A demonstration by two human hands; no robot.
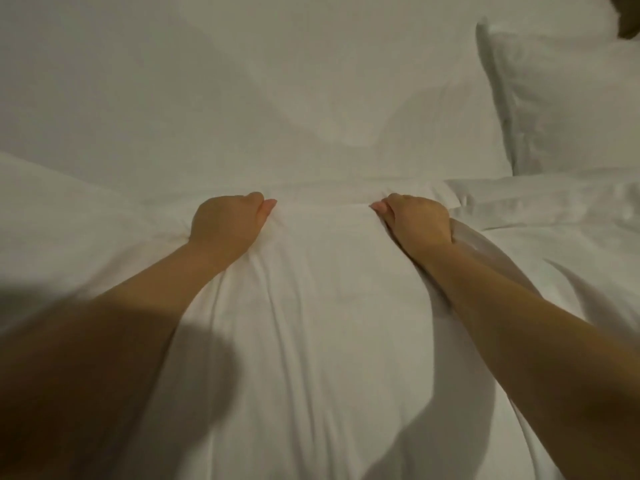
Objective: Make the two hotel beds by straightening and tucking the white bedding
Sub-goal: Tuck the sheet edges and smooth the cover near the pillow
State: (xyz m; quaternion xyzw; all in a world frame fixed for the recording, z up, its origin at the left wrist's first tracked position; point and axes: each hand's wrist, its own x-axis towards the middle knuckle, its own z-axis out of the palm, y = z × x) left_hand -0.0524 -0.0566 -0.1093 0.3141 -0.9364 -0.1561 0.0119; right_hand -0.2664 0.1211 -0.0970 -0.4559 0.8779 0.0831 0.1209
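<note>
**While gripping the duvet (311, 306) fold: bed 1 midway**

Head view: drawn up near the pillow (561, 98), yet creased lengthwise; judged half made. Clutching the top fold with left hand (225, 221) and right hand (417, 221), fingers (268, 204) curled round cloth. Smoothing, tucking left to do; no sight of bed 2. Beyond the fold, bare sheet (207, 81), open room.

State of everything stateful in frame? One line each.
duvet: creased lengthwise, top edge gripped, not yet smoothed.
left hand: curled, gripping the duvet edge.
right hand: curled, gripping the duvet edge.
pillow: far right, wrinkled, uncovered.
sheet: exposed beyond the duvet, fairly smooth.
</note>
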